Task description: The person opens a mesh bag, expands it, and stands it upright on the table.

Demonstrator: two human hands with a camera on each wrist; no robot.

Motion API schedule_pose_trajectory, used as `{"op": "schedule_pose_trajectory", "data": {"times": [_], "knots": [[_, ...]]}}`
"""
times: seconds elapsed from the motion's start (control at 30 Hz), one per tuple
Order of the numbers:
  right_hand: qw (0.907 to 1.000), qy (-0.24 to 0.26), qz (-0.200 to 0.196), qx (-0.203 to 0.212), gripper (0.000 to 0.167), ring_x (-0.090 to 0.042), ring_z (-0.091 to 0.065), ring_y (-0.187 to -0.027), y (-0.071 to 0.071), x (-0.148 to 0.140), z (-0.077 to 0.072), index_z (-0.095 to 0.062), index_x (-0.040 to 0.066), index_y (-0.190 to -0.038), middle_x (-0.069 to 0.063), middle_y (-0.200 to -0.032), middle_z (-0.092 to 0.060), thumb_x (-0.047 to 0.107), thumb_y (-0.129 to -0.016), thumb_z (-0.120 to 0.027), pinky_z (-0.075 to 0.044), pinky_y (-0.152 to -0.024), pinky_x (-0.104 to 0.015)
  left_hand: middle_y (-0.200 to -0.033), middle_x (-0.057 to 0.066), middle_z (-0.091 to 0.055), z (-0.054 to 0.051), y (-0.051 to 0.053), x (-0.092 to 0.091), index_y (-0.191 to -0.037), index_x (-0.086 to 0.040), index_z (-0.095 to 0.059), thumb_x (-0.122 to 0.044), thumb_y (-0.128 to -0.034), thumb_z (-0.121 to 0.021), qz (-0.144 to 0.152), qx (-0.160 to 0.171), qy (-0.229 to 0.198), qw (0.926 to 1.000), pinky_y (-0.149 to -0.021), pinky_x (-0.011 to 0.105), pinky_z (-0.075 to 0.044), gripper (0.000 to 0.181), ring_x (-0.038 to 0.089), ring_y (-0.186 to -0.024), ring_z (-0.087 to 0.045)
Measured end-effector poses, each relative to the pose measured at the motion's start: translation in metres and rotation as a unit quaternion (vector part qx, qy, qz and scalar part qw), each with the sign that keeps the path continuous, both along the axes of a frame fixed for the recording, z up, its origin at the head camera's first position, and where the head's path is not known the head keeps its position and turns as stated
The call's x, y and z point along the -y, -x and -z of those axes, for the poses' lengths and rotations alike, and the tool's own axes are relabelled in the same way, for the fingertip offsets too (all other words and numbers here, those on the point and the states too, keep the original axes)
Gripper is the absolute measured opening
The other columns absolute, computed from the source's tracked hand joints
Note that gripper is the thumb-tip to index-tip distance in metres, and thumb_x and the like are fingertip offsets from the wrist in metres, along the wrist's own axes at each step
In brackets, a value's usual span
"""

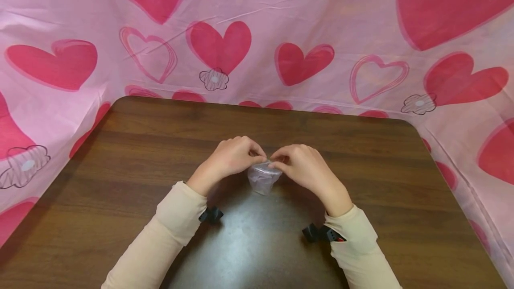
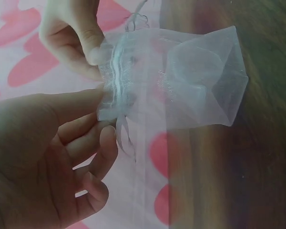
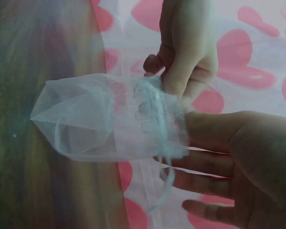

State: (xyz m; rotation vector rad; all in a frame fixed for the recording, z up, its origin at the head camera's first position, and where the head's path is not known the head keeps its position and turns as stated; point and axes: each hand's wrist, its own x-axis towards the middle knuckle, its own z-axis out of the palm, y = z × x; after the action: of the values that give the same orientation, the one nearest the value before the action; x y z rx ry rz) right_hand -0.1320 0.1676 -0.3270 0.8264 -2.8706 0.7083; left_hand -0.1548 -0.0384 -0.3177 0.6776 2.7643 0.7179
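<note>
A small sheer white drawstring pouch (image 1: 263,182) hangs between the two hands at the middle of the table. Something pale and rounded shows faintly through its lower part in both wrist views; its kind cannot be told. My left hand (image 1: 234,157) pinches one side of the pouch's gathered mouth between thumb and fingers. On the opposite side, my right hand (image 1: 303,166) pinches the same rim. Thin ribbon ends (image 2: 126,136) dangle from the drawstring channel below the mouth. In the right wrist view the pouch (image 3: 95,121) lies across the frame, its ribbon (image 3: 167,183) hanging loose.
A dark wooden table (image 1: 140,164) with rounded far corners lies under the hands. Pink cloth (image 1: 265,8) with red hearts surrounds its back and sides. Each wrist carries a black strapped device, one at the left cuff (image 1: 210,214), another at the right (image 1: 321,234).
</note>
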Motion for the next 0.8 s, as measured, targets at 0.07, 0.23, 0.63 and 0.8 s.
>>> {"op": "schedule_pose_trajectory", "data": {"times": [0.07,0.23,0.63,0.8], "knots": [[0.9996,-0.02,0.004,0.022,0.013,-0.005,-0.058,-0.061,0.001,0.002,-0.003,-0.079,0.016,-0.094,0.011,-0.073,-0.068,0.024,-0.085,-0.08,-0.049,-0.062,-0.031,-0.091,-0.013,-0.073,-0.001,0.0,-0.001,-0.097,-0.03,-0.08,-0.039,-0.0906,-0.072,0.006,0.002,0.004,1.0,-0.07,0.037,-0.048,0.014,0.011,-0.077,-0.062],[0.9976,-0.06,0.021,0.028,0.006,-0.007,-0.057,-0.058,0.003,0.008,-0.006,-0.079,0.017,-0.089,0.01,-0.07,-0.067,0.022,-0.086,-0.079,-0.049,-0.059,-0.033,-0.082,-0.018,-0.07,-0.002,0.0,-0.005,-0.093,-0.033,-0.079,-0.04,-0.0872,-0.075,0.01,0.005,0.009,0.9999,-0.07,0.037,-0.048,0.01,0.008,-0.074,-0.061],[0.9957,-0.088,0.028,0.004,0.008,-0.008,-0.055,-0.059,-0.006,0.016,0.001,-0.076,0.02,-0.082,0.013,-0.065,-0.062,0.027,-0.084,-0.08,-0.048,-0.057,-0.033,-0.078,-0.015,-0.068,0.001,-0.005,-0.005,-0.087,-0.031,-0.078,-0.022,-0.0835,-0.068,-0.008,0.02,0.039,0.999,-0.065,0.035,-0.046,0.014,0.012,-0.068,-0.057],[0.9945,-0.099,0.032,0.015,0.008,-0.008,-0.053,-0.057,-0.007,0.016,-0.001,-0.078,0.019,-0.082,0.012,-0.064,-0.062,0.026,-0.085,-0.079,-0.045,-0.053,-0.031,-0.077,-0.015,-0.068,0.002,-0.006,-0.006,-0.087,-0.032,-0.078,-0.029,-0.0838,-0.073,-0.015,0.022,0.04,0.9989,-0.067,0.036,-0.047,0.006,0.011,-0.07,-0.059]]}}
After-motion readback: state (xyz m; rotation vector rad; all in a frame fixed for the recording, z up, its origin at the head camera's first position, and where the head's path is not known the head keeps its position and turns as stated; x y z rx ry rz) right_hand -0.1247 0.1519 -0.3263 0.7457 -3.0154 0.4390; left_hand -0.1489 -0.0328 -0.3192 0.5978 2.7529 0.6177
